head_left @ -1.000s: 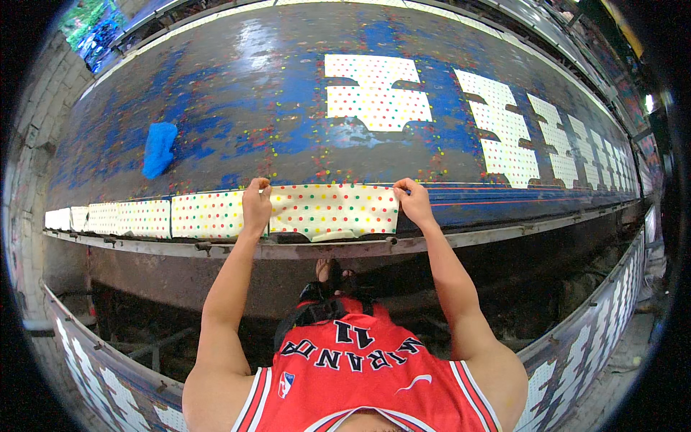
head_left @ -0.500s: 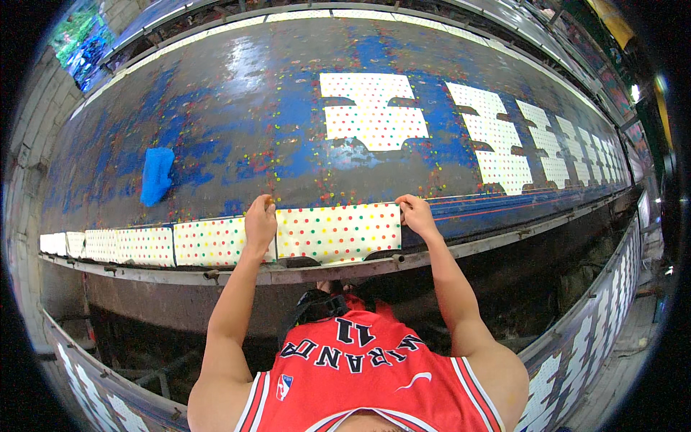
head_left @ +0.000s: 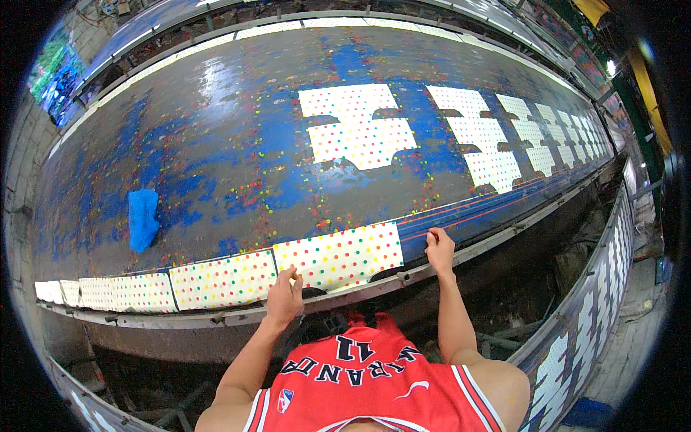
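A white fabric piece [head_left: 338,253] with coloured dots lies flat along the near edge of the long printing table [head_left: 216,180]. My left hand [head_left: 286,301] is over its lower left part, fingers bent and a little apart, with no cloth lifted in them. Just right of the piece, past its right edge, my right hand [head_left: 440,253] hovers with its fingers curled together and nothing visible in them. To the left, a matching dotted piece [head_left: 223,279] lies against the first, followed by several more in a row.
A crumpled blue cloth [head_left: 142,222] sits on the table's left. Beyond my hands lies a notched dotted panel [head_left: 358,128], with similar panels [head_left: 479,137] running off to the right. A metal rail [head_left: 345,297] borders the near edge. Another table with panels [head_left: 576,324] stands behind me, right.
Both hands have come off the piece's upper edge. The left has drawn back toward me, and the right has moved away from the corner. The view has tilted, shifting the near row lower.
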Demonstrator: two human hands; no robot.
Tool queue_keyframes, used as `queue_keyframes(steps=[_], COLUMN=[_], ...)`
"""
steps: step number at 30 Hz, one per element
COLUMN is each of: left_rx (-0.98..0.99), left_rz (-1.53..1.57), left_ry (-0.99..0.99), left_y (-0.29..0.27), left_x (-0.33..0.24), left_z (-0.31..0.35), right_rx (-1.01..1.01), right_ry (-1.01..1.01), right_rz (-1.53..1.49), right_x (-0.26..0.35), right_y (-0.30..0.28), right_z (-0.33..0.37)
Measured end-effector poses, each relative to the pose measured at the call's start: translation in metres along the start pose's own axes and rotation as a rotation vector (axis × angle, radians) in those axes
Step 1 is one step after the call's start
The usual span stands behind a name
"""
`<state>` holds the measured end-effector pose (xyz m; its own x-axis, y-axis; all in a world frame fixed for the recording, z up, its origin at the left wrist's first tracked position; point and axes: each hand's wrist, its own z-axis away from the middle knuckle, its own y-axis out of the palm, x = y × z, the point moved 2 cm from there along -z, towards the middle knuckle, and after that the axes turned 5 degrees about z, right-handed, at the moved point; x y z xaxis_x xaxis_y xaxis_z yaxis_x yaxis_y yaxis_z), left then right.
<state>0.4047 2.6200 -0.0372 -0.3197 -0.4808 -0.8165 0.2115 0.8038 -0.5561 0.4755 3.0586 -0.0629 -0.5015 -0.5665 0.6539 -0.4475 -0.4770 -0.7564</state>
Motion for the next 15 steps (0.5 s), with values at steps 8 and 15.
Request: queue_keyframes(steps=[8,15], left_rx=[0.371,0.328], left_rz=[-0.173,-0.129], left_ry=[0.422,0.415], left_y=[0.0,-0.002], left_x=[-0.02,-0.026], left_z=[0.004,0.003], right_rx=[-0.135,-0.129], right_ry=[0.024,-0.003], right_rz=[0.116,0.136], right_x=[0.019,0.022], right_y=[0.0,-0.001], right_z=[0.008,0.01])
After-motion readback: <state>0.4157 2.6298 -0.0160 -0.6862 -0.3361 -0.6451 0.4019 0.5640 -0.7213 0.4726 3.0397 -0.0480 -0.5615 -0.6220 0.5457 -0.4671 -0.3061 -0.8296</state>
